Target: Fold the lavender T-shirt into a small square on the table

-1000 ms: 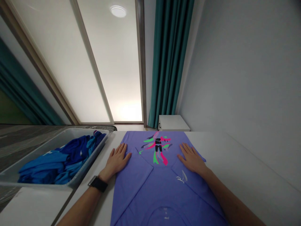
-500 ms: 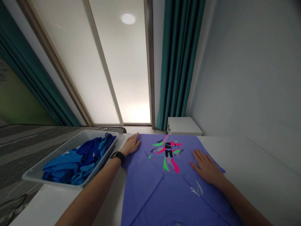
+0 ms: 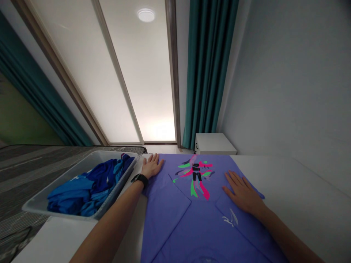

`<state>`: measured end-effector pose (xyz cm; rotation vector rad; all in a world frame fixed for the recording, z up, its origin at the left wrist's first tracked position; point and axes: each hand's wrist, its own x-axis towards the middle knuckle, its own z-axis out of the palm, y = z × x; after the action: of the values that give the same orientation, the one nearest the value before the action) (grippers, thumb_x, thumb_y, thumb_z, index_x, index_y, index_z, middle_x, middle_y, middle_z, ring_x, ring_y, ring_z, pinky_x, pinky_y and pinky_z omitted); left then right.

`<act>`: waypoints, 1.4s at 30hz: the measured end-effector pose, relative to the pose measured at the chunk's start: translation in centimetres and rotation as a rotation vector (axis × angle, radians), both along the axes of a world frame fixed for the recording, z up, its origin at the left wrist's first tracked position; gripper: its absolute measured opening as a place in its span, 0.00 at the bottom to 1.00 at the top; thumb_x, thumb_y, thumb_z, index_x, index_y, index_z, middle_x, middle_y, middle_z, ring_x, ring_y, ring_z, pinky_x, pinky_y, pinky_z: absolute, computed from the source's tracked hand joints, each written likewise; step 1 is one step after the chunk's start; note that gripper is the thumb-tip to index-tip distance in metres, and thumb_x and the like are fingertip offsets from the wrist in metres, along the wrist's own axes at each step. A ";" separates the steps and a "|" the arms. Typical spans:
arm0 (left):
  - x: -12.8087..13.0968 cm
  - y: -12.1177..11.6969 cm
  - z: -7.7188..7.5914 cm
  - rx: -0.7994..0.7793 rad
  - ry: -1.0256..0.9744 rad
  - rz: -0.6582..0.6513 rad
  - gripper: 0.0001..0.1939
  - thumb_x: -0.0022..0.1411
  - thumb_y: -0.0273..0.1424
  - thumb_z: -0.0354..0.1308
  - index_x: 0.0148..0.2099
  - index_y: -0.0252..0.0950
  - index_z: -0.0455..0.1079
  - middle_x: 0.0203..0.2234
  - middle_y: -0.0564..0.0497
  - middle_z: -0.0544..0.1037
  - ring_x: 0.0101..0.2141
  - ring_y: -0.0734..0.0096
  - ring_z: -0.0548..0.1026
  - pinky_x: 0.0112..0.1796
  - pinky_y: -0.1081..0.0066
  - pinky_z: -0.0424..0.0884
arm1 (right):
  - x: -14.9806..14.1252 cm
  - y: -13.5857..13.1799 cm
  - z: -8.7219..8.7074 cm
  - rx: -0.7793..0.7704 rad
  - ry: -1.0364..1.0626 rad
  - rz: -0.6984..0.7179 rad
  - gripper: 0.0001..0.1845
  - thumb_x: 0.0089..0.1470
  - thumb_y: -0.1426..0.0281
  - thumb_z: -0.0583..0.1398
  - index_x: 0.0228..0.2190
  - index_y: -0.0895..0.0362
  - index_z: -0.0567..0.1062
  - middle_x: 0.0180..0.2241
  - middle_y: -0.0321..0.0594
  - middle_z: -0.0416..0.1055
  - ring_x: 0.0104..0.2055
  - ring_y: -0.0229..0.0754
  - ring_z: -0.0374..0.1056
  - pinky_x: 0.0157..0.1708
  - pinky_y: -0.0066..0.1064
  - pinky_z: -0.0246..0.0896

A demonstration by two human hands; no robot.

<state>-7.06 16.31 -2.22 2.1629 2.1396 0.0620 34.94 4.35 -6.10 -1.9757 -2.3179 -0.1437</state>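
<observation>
A purple T-shirt (image 3: pixel 175 215) lies spread on the white table (image 3: pixel 128 233), its collar partly showing at the bottom edge of the view. Pink, green and black print marks its far half, and a small white logo sits nearer on the right. My left hand (image 3: pixel 151 167), with a black watch on the wrist, rests at the shirt's far left edge with fingers spread. On the right side of the shirt my right hand (image 3: pixel 241 192) lies flat, fingers apart. Neither hand grips the cloth.
Left of the shirt, a translucent plastic bin (image 3: pixel 35 210) holds blue garments (image 3: pixel 82 186). A small white cabinet (image 3: pixel 215 144) stands behind the table by a teal curtain (image 3: pixel 211 73). Frosted sliding doors (image 3: pixel 142 91) are at the back, and a grey wall (image 3: pixel 296 84) rises on the right.
My left hand's fingers have spread and it has shifted slightly left. My right hand stays nearly still on the shirt. The whole view has tilted a little.
</observation>
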 end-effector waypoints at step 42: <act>0.8 1.4 -0.2 0.048 -0.006 -0.116 0.31 0.71 0.45 0.36 0.70 0.38 0.50 0.69 0.46 0.51 0.68 0.63 0.48 0.65 0.57 0.44 | 0.0 0.0 0.3 -0.023 -0.017 0.001 0.39 0.62 0.51 0.41 0.65 0.61 0.59 0.68 0.49 0.51 0.69 0.49 0.46 0.67 0.49 0.39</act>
<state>-6.21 17.73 -2.39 2.3051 2.0258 0.1112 34.97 4.30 -5.85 -1.9915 -2.3416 -0.1354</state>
